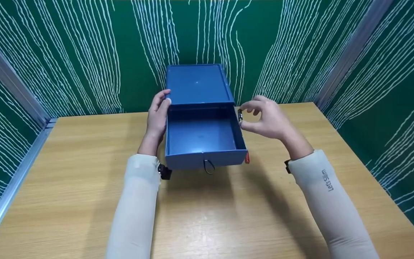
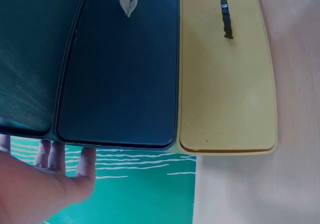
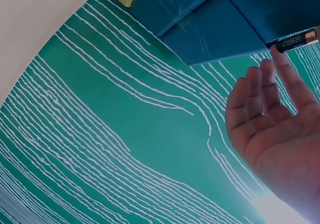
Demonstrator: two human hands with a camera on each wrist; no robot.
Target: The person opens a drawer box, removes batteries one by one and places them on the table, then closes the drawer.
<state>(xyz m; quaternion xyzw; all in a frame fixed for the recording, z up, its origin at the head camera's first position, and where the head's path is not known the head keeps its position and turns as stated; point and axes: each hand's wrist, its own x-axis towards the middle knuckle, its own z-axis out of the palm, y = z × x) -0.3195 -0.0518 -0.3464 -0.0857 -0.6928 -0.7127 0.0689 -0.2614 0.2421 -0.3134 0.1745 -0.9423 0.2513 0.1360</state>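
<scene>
A blue drawer cabinet (image 1: 197, 84) stands at the back of the table, its top drawer (image 1: 201, 138) pulled out toward me and empty inside. My left hand (image 1: 157, 117) rests against the cabinet's left side, thumb at the front upper corner; in the left wrist view its fingertips (image 2: 87, 156) touch the side wall. Just right of the open drawer, my right hand (image 1: 268, 118) pinches a small battery (image 1: 240, 116) between thumb and index finger. The right wrist view shows the black and copper battery (image 3: 297, 41) at the index fingertip, the other fingers loosely bent.
Below the open drawer are a dark blue drawer (image 2: 120, 78) with a pale pull tab and a yellow drawer (image 2: 227, 83) with a black tab. Something small and red (image 1: 247, 157) shows by the drawer's right front corner. Green white-lined panels (image 1: 128, 64) enclose the wooden table (image 1: 84, 180).
</scene>
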